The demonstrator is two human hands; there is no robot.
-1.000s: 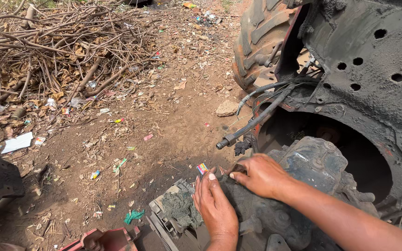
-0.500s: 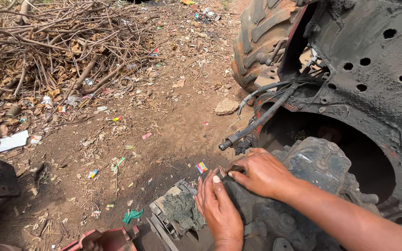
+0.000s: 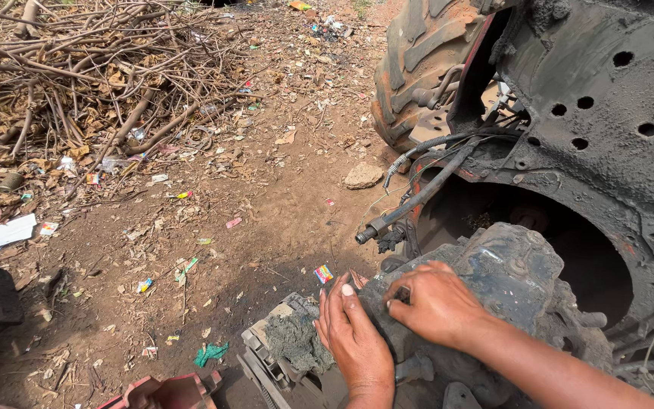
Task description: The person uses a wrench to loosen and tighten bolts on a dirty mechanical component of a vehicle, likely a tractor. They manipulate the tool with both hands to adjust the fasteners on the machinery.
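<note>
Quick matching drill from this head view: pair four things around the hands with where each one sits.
Things:
1. left hand
2. right hand
3. flat stone
4. pile of dry branches

Places:
A. top left of the ground
B. on the bare dirt beside the tyre
C. on top of the greasy housing
D. against the housing's left face, fingers pointing up

Pairs: 1-D, 2-C, 3-B, 4-A

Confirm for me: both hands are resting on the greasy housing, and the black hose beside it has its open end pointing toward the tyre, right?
Not quite. The head view shows the black hose ending toward the littered dirt, away from the tyre. Both the left hand and right hand do rest on the greasy housing.
</note>
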